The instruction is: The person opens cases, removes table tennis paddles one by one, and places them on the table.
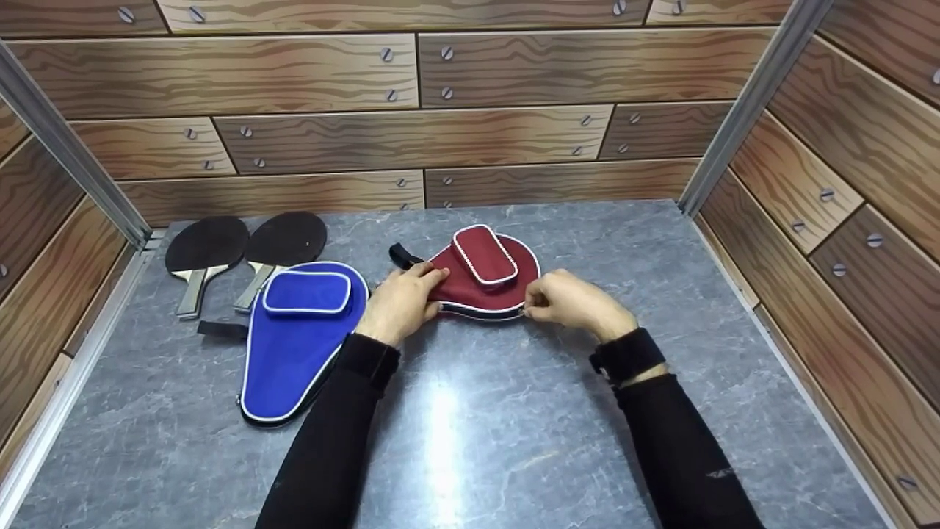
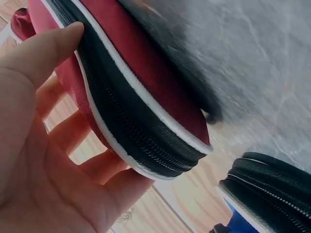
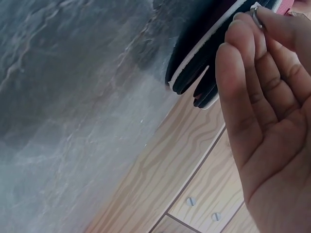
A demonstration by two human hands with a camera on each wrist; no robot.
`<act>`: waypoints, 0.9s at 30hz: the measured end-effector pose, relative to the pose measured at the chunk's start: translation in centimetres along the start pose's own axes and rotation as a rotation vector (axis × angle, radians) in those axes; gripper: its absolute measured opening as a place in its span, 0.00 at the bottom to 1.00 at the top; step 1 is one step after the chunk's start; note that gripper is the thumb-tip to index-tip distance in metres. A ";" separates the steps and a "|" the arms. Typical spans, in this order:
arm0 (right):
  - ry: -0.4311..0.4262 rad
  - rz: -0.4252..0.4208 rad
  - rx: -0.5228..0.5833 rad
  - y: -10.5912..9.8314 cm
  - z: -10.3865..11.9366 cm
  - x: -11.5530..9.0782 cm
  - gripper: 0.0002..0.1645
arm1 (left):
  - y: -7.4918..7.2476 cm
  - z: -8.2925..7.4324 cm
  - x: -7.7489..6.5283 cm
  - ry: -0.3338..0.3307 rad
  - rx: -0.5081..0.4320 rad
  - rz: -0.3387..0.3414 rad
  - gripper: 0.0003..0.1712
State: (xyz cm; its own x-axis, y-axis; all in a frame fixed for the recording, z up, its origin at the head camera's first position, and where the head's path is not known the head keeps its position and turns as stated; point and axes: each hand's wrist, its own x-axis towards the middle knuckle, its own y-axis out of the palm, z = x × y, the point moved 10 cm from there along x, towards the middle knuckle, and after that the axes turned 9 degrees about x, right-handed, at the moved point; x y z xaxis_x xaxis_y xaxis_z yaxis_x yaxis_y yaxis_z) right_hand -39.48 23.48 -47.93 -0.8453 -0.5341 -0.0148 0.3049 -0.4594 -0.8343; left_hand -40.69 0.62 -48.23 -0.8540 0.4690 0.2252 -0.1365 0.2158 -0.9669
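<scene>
A red table tennis paddle case point(image 1: 470, 294) with white piping and a small front pocket lies flat near the table's middle. My left hand point(image 1: 396, 301) holds its narrow end, the thumb on the black zippered side point(image 2: 121, 111) and the fingers over the top. At the rounded end, my right hand point(image 1: 573, 297) pinches the metal zipper pull point(image 3: 256, 17) between thumb and fingers. Beyond those fingertips, in the right wrist view, the zipper's two edges stand apart. Along the narrow end, in the left wrist view, the zipper teeth are joined. The case's inside is hidden.
A blue paddle case point(image 1: 294, 360) lies left of my left forearm. Behind it are two black paddles, one point(image 1: 208, 242) at the far left and another point(image 1: 288, 239) partly under the blue case. Wood-patterned walls point(image 1: 514, 136) enclose the grey marbled table point(image 1: 558, 441).
</scene>
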 end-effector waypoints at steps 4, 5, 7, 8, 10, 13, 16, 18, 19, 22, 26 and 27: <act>0.035 -0.022 -0.011 -0.4 -0.8 -0.1 0.09 | -0.4 -0.9 -0.2 -0.001 0.004 0.065 0.36; 0.042 -0.030 -0.018 -0.5 -1.0 -0.2 0.08 | -0.4 -1.1 -0.2 0.005 0.005 0.074 0.36; 0.055 -0.049 -0.037 -0.9 -1.3 -0.3 0.07 | -0.3 -1.5 -0.2 0.024 0.008 0.085 0.37; 0.060 -0.058 -0.045 -1.0 -1.6 -0.3 0.07 | -0.3 -1.7 -0.2 0.037 0.006 0.092 0.37; 0.063 -0.083 -0.066 -1.4 -2.0 -0.4 0.07 | -0.4 -2.2 -0.2 0.061 -0.006 0.109 0.37; 0.067 -0.123 -0.090 -1.9 -2.6 -0.4 0.08 | -0.6 -3.0 -0.4 0.096 -0.033 0.132 0.36; 0.076 -0.170 -0.117 -2.4 -3.2 -0.5 0.07 | -0.9 -3.8 -0.7 0.119 -0.057 0.150 0.35; 0.086 -0.199 -0.131 -2.7 -3.5 -0.5 0.07 | -1.1 -4.3 -0.9 0.132 -0.067 0.156 0.35; 0.091 -0.213 -0.140 -2.8 -3.7 -0.6 0.06 | -1.2 -4.6 -1.1 0.136 -0.069 0.164 0.35; 0.109 -0.245 -0.155 -3.1 -4.1 -0.7 0.05 | -1.5 -5.5 -1.4 0.150 -0.069 0.191 0.35; 0.123 -0.275 -0.161 -3.4 -4.6 -0.8 0.03 | -1.7 -6.7 -1.8 0.163 -0.072 0.245 0.35; 0.127 -0.280 -0.160 -3.5 -4.7 -0.8 0.03 | -1.7 -7.0 -1.9 0.164 -0.075 0.261 0.36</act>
State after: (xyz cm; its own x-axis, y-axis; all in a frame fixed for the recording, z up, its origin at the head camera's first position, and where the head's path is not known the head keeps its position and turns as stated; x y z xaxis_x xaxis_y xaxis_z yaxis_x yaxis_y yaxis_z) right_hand -41.92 28.84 -47.62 -0.9375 -0.3055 0.1667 -0.0107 -0.4536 -0.8912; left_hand -35.35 5.36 -46.15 -0.7621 0.6475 -0.0067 0.1192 0.1301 -0.9843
